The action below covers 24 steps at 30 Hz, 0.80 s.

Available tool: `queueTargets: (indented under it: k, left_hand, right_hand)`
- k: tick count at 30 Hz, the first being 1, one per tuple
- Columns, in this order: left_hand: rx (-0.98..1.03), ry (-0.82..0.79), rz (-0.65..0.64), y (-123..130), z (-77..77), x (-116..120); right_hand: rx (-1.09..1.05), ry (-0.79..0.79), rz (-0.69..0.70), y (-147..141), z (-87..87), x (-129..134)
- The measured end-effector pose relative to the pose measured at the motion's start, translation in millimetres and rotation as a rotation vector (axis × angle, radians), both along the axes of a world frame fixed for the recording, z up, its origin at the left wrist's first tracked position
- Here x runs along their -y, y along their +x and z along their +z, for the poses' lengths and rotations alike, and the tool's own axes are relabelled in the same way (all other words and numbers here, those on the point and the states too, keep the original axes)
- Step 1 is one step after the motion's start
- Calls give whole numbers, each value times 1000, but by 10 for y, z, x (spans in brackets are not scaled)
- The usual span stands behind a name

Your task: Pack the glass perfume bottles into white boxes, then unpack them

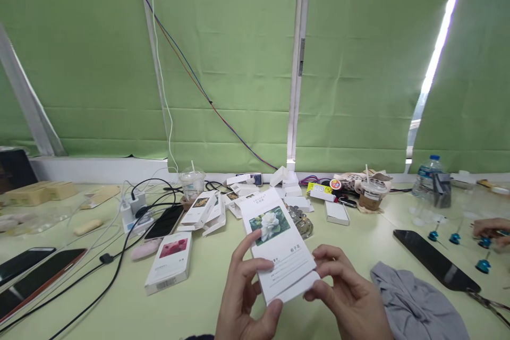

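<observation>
A flat white cardboard box [285, 252] with a white flower printed on its front is held up before me, tilted. My left hand [249, 292] grips its left side, fingers across the front and thumb at the lower edge. At the lower right corner, my right hand [345, 289] pinches the end flap between thumb and fingers. A similar box with a pink flower picture [169, 263] lies on the table to the left. Behind the held box is a pile of more white boxes [201, 210], partly hidden by it.
A power strip [135, 212] with tangled cables and phones lie at left. Two plastic drink cups [372, 194] stand at the back. To the right are grey cloth [416, 300], a black phone [436, 260], a water bottle [428, 178], small blue parts and another person's hand [492, 228].
</observation>
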State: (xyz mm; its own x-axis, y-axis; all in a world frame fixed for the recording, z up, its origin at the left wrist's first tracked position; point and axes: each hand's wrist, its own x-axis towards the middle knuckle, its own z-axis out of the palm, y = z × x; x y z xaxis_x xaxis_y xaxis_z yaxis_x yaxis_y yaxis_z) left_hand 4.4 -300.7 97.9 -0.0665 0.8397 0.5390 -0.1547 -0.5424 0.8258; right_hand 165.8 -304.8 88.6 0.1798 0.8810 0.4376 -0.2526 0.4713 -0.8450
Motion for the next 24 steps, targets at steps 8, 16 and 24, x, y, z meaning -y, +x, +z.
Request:
queueTargets:
  k: [8,16,24]
  left_hand:
    - [-18,47,-14,1,-9,-21]
    - [-5,56,-84,-21,-40,-44]
    - [14,63,-37,4,-12,-32]
  right_hand:
    - [-88,-84,65,-48,75,37]
    - [-205,-141,119,-84,77,37]
    - [-225,-160,132,-100,109,39]
